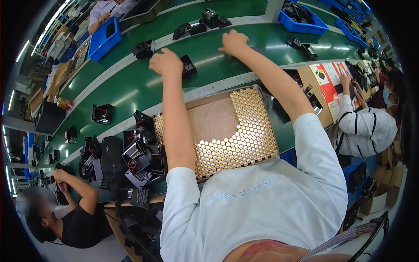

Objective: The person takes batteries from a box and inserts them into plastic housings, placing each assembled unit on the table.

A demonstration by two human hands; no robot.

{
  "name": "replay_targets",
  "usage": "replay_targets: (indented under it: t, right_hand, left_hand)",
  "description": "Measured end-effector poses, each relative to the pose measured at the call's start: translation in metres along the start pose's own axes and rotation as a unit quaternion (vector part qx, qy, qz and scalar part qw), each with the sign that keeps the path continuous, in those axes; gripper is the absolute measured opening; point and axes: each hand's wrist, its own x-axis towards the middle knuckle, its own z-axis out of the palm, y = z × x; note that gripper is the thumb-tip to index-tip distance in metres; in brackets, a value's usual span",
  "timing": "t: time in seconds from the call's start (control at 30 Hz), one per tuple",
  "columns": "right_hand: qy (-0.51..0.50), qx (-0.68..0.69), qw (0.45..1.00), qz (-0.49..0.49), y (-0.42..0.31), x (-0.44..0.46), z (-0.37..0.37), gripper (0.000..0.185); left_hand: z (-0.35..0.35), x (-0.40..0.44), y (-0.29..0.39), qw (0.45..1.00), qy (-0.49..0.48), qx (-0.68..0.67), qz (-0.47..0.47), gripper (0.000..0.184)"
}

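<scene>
My left hand point(167, 62) reaches over the green conveyor belt, fingers apart and with nothing visible in them. Just left of it lies a black device housing point(144, 49), and another black housing point(188, 65) sits close to its right side. Farther right, my right hand point(235, 42) hovers over the belt with loosely bent, parted fingers and no object showing in it. Beneath my forearms is a cardboard box of cylindrical battery cells point(251, 131) standing on end. Bare brown lining point(214, 120) shows in the box's upper left part.
Black housings with red wires point(137, 153) are piled left of the box. More housings point(190, 29) sit along the far divider. Blue bins point(104, 41) stand across the belt. Co-workers sit at left point(78, 218) and right point(366, 126); another person point(109, 11) is opposite.
</scene>
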Motion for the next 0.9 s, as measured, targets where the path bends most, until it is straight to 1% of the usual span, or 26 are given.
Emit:
replay_targets:
  t: [0.07,0.1,0.13,0.23,0.33,0.37,0.43,0.47,0.57,0.6,0.63,0.7,0.73,0.77,0.83,0.87,0.9]
  right_hand:
    - [0.038,0.059,0.994,-0.089,0.017,0.02,0.032,0.058]
    - [0.056,0.087,0.986,-0.131,0.018,0.018,0.031,0.054]
    - [0.108,0.11,0.976,-0.152,0.017,0.014,0.032,0.039]
    - [0.076,0.17,0.958,-0.217,0.01,0.014,0.025,0.03]
    - [0.144,0.339,0.9,-0.233,0.003,0.003,0.013,0.025]
    - [0.132,0.353,0.892,-0.248,0.003,-0.001,0.008,0.027]
    - [0.105,0.381,0.876,-0.277,0.004,-0.012,-0.003,0.03]
    - [0.124,0.323,0.893,-0.29,0.005,-0.021,-0.007,0.03]
    - [0.302,0.253,0.845,-0.361,0.007,-0.071,-0.032,0.029]
    - [0.218,0.226,0.825,-0.469,0.012,-0.082,-0.044,0.03]
    - [0.129,0.196,0.789,-0.568,0.018,-0.093,-0.054,0.032]
    - [-0.087,0.185,0.74,-0.641,0.021,-0.118,-0.066,0.034]
    - [-0.147,0.145,0.73,-0.652,0.018,-0.126,-0.068,0.033]
    - [-0.178,0.127,0.721,-0.657,0.018,-0.128,-0.062,0.034]
    - [-0.237,0.088,0.703,-0.664,0.017,-0.13,-0.048,0.036]
    - [-0.259,0.063,0.694,-0.669,0.015,-0.129,-0.047,0.032]
    - [-0.266,0.04,0.687,-0.675,0.014,-0.128,-0.046,0.03]
  left_hand:
    - [0.007,0.003,0.003,0.997,0.025,-0.019,0.071,0.05]
    - [0.008,0.0,0.007,0.993,0.036,-0.031,0.108,0.051]
    - [0.005,-0.002,0.013,0.99,0.001,-0.052,0.135,0.06]
    - [0.026,0.003,0.025,0.953,-0.067,-0.198,0.221,0.071]
    - [0.054,0.012,0.036,0.901,-0.081,-0.336,0.262,0.077]
    - [0.063,0.013,0.04,0.868,-0.118,-0.409,0.254,0.078]
    - [0.056,0.007,0.047,0.783,-0.191,-0.546,0.23,0.079]
    - [0.048,0.007,0.049,0.781,-0.25,-0.539,0.192,0.072]
    - [0.053,0.007,0.051,0.737,-0.287,-0.577,0.206,0.066]
    - [0.063,0.012,0.051,0.735,-0.255,-0.586,0.226,0.053]
    - [0.066,0.014,0.05,0.731,-0.249,-0.601,0.207,0.048]
    - [0.072,0.015,0.05,0.721,-0.236,-0.629,0.17,0.039]
    - [0.075,0.017,0.051,0.755,-0.174,-0.611,0.16,0.029]
    - [0.078,0.018,0.05,0.767,-0.199,-0.595,0.134,0.028]
    - [0.058,0.013,0.047,0.787,-0.245,-0.559,0.085,0.027]
    - [0.057,0.011,0.045,0.779,-0.25,-0.569,0.075,0.027]
    - [0.053,0.006,0.044,0.789,-0.24,-0.562,0.07,0.027]
